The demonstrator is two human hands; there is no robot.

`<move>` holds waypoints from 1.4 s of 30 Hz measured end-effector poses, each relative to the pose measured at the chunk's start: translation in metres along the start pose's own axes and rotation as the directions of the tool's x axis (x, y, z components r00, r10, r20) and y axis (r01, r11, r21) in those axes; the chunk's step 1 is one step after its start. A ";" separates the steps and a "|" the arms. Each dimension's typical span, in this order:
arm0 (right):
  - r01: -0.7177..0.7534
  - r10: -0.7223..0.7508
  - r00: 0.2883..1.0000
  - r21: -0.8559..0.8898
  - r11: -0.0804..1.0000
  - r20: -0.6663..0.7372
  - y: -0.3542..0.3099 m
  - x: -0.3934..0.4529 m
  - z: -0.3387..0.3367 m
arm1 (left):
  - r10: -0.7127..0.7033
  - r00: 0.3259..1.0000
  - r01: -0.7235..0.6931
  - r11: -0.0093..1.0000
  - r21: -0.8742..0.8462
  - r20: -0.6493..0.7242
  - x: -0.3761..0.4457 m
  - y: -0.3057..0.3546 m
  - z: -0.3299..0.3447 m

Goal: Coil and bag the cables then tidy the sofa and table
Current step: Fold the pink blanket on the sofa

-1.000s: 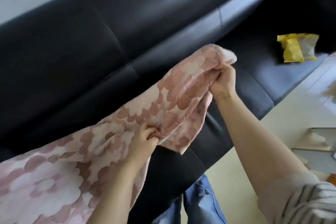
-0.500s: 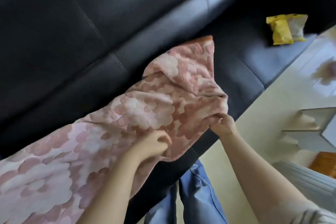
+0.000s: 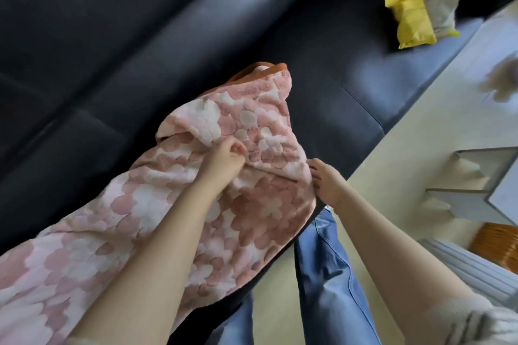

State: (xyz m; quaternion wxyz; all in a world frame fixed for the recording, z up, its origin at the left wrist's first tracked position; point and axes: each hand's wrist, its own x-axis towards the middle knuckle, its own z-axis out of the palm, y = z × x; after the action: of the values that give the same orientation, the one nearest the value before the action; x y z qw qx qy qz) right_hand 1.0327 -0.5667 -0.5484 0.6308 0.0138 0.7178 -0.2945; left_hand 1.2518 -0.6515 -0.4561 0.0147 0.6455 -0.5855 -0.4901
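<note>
Sofa (image 3: 140,36) tidy underway: pink blanket (image 3: 173,199) half-folded along front edge.
Left hand (image 3: 224,159) pinches a fold; right hand (image 3: 326,180) grips blanket's near edge. Yellow packet (image 3: 414,19) left on far seat. No cables visible.

Floor: I see pale cream flooring (image 3: 398,176), daylit.
Furniture: grey shelving (image 3: 476,176), with a wicker basket (image 3: 496,244) beside it.

Both hands (image 3: 224,161) pinch pink blanket (image 3: 252,204)
</note>
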 end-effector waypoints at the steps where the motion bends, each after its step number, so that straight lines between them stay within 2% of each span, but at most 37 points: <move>1: 0.021 -0.019 0.997 -0.032 0.999 0.071 -0.014 0.015 -0.004 | -0.004 0.998 0.005 1.000 0.006 -0.056 0.022 0.014 0.005; 3: 0.061 -0.037 0.984 -0.135 0.989 0.174 -0.036 0.030 -0.001 | 0.009 0.983 -0.003 0.999 0.033 -0.184 0.062 0.039 0.008; 6: 0.091 -0.033 0.967 -0.222 0.971 0.253 -0.057 0.061 0.001 | -0.008 0.968 0.053 0.984 0.170 -0.252 0.138 0.079 0.023; 8: 0.060 0.025 0.954 -0.271 0.961 0.299 -0.064 0.060 0.009 | -0.136 0.978 0.180 0.937 0.298 -0.160 0.167 0.080 0.026; 10: 0.011 0.094 0.915 -0.256 0.967 0.393 -0.069 0.064 0.009 | -0.220 0.973 0.228 0.860 0.456 -0.072 0.187 0.074 0.032; 12: 0.082 0.014 0.902 -0.203 0.976 0.432 -0.076 0.057 0.007 | -0.247 0.969 0.213 0.840 0.498 0.002 0.189 0.073 0.035; 14: 0.333 -0.266 0.917 -0.200 0.922 0.298 -0.083 0.052 -0.006 | -0.276 0.961 0.256 0.860 0.441 -0.019 0.181 0.086 0.035; 15: 0.443 -0.399 0.890 -0.217 0.870 0.219 -0.084 0.047 -0.013 | -0.227 0.970 0.241 0.881 0.407 -0.084 0.174 0.096 0.034; 17: 0.568 -0.565 0.821 -0.215 0.794 0.082 -0.090 0.031 -0.027 | 0.041 0.957 0.067 0.932 0.356 -0.287 0.161 0.122 0.029; 19: 0.604 -0.624 0.780 -0.201 0.772 -0.051 -0.096 0.015 -0.040 | 0.357 0.849 -0.255 0.923 0.289 -0.391 0.146 0.166 0.028; 20: 0.591 -0.618 0.776 -0.198 0.782 -0.128 -0.100 0.009 -0.046 | 0.484 0.802 -0.422 0.874 0.241 -0.350 0.144 0.186 0.030; 21: 0.557 -0.586 0.783 -0.181 0.810 -0.210 -0.101 0.008 -0.053 | 0.576 0.777 -0.540 0.817 0.202 -0.254 0.144 0.204 0.038; 22: 0.511 -0.531 0.793 -0.148 0.847 -0.298 -0.101 0.010 -0.060 | 0.623 0.770 -0.602 0.781 0.167 -0.138 0.148 0.216 0.046; 24: 0.369 -0.348 0.830 -0.038 0.928 -0.436 -0.100 0.021 -0.077 | 0.570 0.818 -0.575 0.810 0.113 0.080 0.159 0.227 0.062; 25: 0.276 -0.237 0.856 0.018 0.961 -0.460 -0.099 0.030 -0.084 | 0.511 0.853 -0.521 0.846 0.115 0.108 0.165 0.226 0.066; 27: 0.141 -0.092 0.880 0.073 0.987 -0.466 -0.098 0.041 -0.092 | 0.420 0.907 -0.419 0.898 0.136 0.018 0.175 0.210 0.062; 28: 0.128 -0.095 0.870 0.037 0.991 -0.484 -0.099 0.043 -0.093 | 0.374 0.926 -0.362 0.919 0.157 -0.056 0.180 0.197 0.056; 29: 0.154 -0.162 0.841 -0.059 0.986 -0.516 -0.101 0.044 -0.092 | 0.327 0.936 -0.298 0.933 0.202 -0.131 0.182 0.183 0.048; 31: 0.272 -0.415 0.766 -0.337 0.901 -0.491 -0.109 0.043 -0.087 | 0.194 0.960 -0.120 0.938 0.326 -0.203 0.188 0.154 0.034; 33: 0.377 -0.632 0.712 -0.594 0.711 -0.305 -0.119 0.045 -0.076 | -0.011 0.990 0.075 0.891 0.449 -0.143 0.192 0.122 0.027; 35: 0.458 -0.729 0.683 -0.746 0.483 -0.052 -0.134 0.049 -0.061 | -0.152 0.987 0.162 0.863 0.478 -0.059 0.196 0.098 0.031; 37: 0.520 -0.713 0.679 -0.800 0.299 0.175 -0.147 0.057 -0.047 | -0.153 0.988 0.135 0.820 0.556 -0.014 0.194 0.087 0.043; 39: 0.531 -0.628 0.703 -0.833 0.153 0.333 -0.156 0.067 -0.035 | -0.045 0.999 0.042 0.750 0.660 -0.012 0.183 0.081 0.057; 41: 0.442 -0.497 0.791 -0.895 0.060 0.357 -0.157 0.075 -0.032 | 0.063 0.998 -0.058 0.691 0.720 0.019 0.164 0.078 0.075; 42: 0.377 -0.435 0.843 -0.924 0.055 0.318 -0.154 0.076 -0.031 | 0.037 0.994 -0.101 0.704 0.703 0.106 0.156 0.075 0.080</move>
State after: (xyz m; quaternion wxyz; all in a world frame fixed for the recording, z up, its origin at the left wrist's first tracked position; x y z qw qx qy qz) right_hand 0.9291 -0.7069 -0.5546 0.3679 -0.5800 0.7243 0.0608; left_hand 1.1184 -0.7507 -0.5498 -0.2395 0.5584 -0.7524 -0.2544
